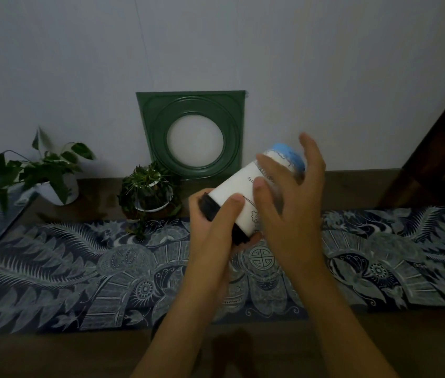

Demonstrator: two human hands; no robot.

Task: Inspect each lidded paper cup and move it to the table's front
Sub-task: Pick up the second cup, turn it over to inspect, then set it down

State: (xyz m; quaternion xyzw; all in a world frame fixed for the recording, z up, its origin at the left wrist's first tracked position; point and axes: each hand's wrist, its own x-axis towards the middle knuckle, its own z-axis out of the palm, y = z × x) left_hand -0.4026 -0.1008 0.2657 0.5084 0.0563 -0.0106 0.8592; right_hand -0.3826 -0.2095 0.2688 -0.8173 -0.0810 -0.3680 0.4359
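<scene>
Above the desk's patterned runner [79, 268], the left hand [215, 227] grips the tilted paper cup [239, 203] by its black lid [210, 208], long axis slanting up-right toward the right hand [292, 203], fingers spread on its side.

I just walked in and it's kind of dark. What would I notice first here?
First the white cup, tipped sideways in mid-air at the middle, black lid toward the left hand that grips it, blue end up by the right hand. Behind it a green frame leans on the wall, with two potted plants to its left. A blue patterned cloth runs across the table.
</scene>
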